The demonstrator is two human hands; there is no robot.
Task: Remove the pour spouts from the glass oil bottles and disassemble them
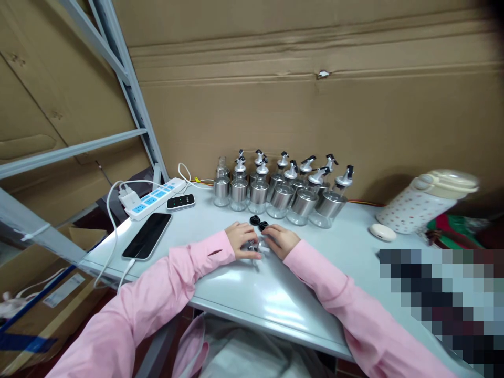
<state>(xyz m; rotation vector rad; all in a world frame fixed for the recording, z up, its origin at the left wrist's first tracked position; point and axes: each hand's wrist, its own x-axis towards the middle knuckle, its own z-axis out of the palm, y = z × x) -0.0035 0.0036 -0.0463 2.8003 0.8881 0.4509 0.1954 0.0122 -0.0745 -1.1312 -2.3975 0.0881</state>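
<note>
Both of my hands are low over the middle of the grey table. My left hand (242, 241) curls its fingers round a small silver-and-clear pourer spout (261, 247), which is partly hidden and slightly blurred. On the other side, my right hand (282, 240) has its fingers apart, close to the spout. Its index fingertip is at a black rubber stopper (263, 226); I cannot tell if it touches. A second black stopper (255, 220) lies just left of that one. Behind them stand several glass bottles (282, 197) with steel bands, most topped with pourers; the far-left bottle (221, 184) has an open neck.
To the left lie a phone (147, 236), a small black device (181, 201) and a power strip (157, 198) with white cables. A spotted flask (423, 202) and a cream oval case (382, 232) are at the right. Cardboard (275, 115) backs the table; a metal frame (137, 100) rises at the left.
</note>
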